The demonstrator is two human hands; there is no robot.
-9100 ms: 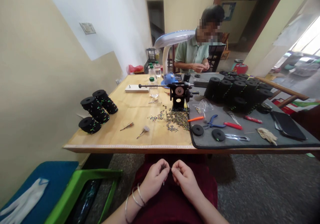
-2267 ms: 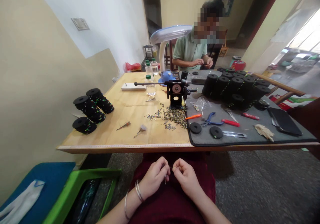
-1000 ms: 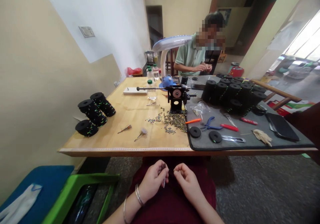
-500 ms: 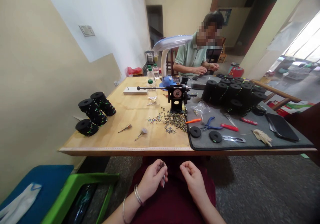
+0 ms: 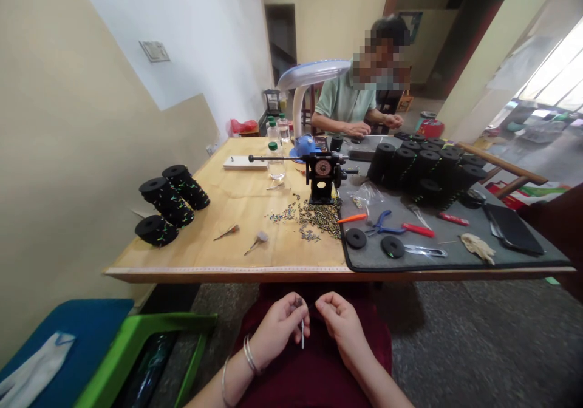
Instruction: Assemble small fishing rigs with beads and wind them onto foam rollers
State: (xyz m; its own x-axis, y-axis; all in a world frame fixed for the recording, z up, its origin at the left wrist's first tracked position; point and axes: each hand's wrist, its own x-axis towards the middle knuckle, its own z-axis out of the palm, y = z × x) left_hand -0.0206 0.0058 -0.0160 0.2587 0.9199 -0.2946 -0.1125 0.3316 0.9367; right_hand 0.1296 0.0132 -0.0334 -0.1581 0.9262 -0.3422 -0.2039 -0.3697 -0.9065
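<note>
My left hand [image 5: 279, 328] is closed over my lap. Its thumb and fingers pinch a thin white stick [image 5: 303, 336] that points downward, and a greyish-brown tip shows at the fingertips. My right hand [image 5: 340, 322] is just to the right, its thumb and forefinger pressed together. What that pinch holds, if anything, is too small to make out. A short gap separates the two hands. Beyond them, on the wooden table [image 5: 182, 257], lie two small tufted pieces with thin stems, a pale one [image 5: 260, 238] and a brownish one [image 5: 228, 231].
Black foam rolls [image 5: 166, 198] stand at the left. A black hand-crank winder [image 5: 321, 174] rises behind scattered small beads [image 5: 321, 218]. The grey mat [image 5: 455, 247] carries blue pliers [image 5: 385, 224], foam discs and more rolls. A co-worker [image 5: 348, 107] sits opposite, beside a lamp [image 5: 314, 74].
My right hand has moved left, closer to my left hand. More of the white stick shows below my left fingers. The co-worker's hands have shifted slightly.
</note>
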